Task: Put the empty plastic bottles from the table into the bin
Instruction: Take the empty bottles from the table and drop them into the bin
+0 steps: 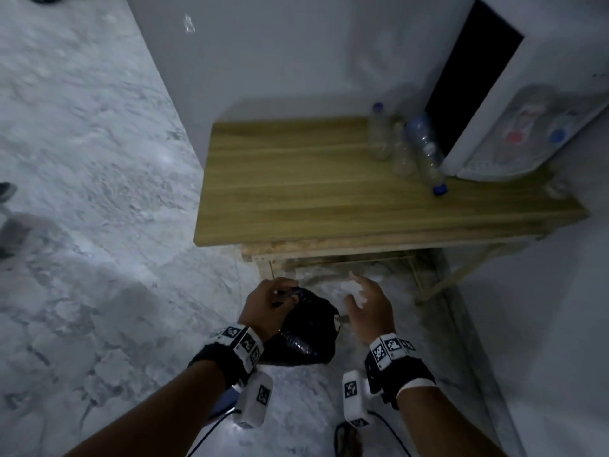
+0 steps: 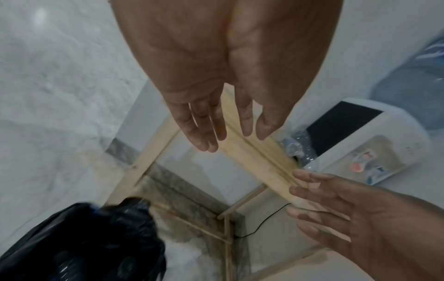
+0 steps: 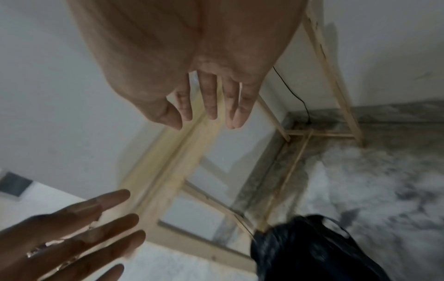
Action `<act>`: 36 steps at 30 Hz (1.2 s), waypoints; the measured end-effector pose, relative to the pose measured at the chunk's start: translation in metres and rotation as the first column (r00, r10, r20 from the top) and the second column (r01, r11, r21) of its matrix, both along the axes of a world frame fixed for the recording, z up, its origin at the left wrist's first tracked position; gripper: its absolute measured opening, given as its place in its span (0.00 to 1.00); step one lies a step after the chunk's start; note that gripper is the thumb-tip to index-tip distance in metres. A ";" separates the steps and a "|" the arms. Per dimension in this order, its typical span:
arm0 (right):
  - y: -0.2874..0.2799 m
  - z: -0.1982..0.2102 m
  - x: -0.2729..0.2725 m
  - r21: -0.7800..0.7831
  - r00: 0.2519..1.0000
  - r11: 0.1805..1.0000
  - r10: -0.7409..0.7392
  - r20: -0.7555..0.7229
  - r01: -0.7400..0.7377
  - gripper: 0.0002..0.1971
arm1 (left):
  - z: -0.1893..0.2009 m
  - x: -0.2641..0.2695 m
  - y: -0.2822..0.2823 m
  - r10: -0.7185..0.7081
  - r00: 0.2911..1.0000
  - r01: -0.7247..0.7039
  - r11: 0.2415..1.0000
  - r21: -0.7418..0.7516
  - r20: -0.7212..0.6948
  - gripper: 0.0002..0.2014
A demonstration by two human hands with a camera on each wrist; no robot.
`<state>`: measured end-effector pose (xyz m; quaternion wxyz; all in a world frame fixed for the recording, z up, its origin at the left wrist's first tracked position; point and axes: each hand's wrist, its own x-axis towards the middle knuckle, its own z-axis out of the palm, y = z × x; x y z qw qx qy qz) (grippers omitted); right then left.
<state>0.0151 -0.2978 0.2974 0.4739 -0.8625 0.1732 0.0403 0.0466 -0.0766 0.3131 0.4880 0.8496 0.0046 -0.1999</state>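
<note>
Person is standing over the bin bag (image 1: 313,324), a black plastic sack sitting on the floor just in front of the table (image 1: 329,186). Both hands are hovering at its mouth.

L hand (image 1: 267,305) is sitting right over the bag's top edge. Head view is making the fingers look bent down toward the plastic, but the L wrist view is showing them straight and holding nothing, so I'm reading it as open & empty. R hand (image 1: 369,308) is hanging beside the bag w/ fingers spread wide, nothing in it.

1 clear bottle (image 1: 296,344) is showing inside the bag, lying on its side. About 3 more bottles (image 1: 402,150) are waiting at the table's far R corner, bunched tight against the white water dispenser (image 1: 527,133): 2 look upright, 1 w/ a blue cap (image 1: 440,189) is leaning, cap end toward the person.

Step in hand, as I'm judging it: a drop into the bag is finishing, approx. part-way thru the job w/ the table not cleared.

Next move is calling for a long reach up & across to that far corner. The leaning bottle is looking like the easiest grab. Empties are light & packed close, so taking 1 carelessly is risking knocking the rest over.
</note>
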 end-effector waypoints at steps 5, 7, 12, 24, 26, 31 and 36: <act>-0.038 0.047 0.040 -0.054 0.992 0.998 -0.025 0.122 0.031 0.22 | 0.056 0.062 -0.044 -0.089 0.987 0.085 0.996 0.033 0.137 0.14; -0.058 0.057 0.064 -0.067 0.988 0.997 -0.037 0.148 0.048 0.22 | 0.070 0.093 -0.067 -0.125 0.976 0.115 0.991 0.066 0.176 0.14; -0.112 0.061 0.138 -0.127 0.970 0.985 -0.089 0.226 0.120 0.25 | 0.078 0.183 -0.135 -0.169 0.957 0.136 0.980 0.148 0.236 0.17; -0.186 0.022 0.306 -0.321 0.979 0.946 0.104 0.176 -0.043 0.33 | 0.036 0.355 -0.284 -0.215 0.939 0.105 0.923 0.370 0.270 0.28; -0.184 0.008 0.322 -0.325 0.980 0.944 0.115 0.162 -0.057 0.34 | 0.026 0.373 -0.293 -0.210 0.948 0.097 0.907 0.409 0.240 0.29; -0.185 -0.009 0.337 -0.332 0.971 0.943 0.089 0.223 -0.010 0.32 | 0.012 0.387 -0.298 -0.175 0.950 0.066 0.923 0.380 0.260 0.29; -0.179 0.003 0.329 -0.257 0.956 0.966 0.047 0.290 0.031 0.29 | 0.013 0.379 -0.277 -0.119 0.947 0.021 0.950 0.310 0.299 0.29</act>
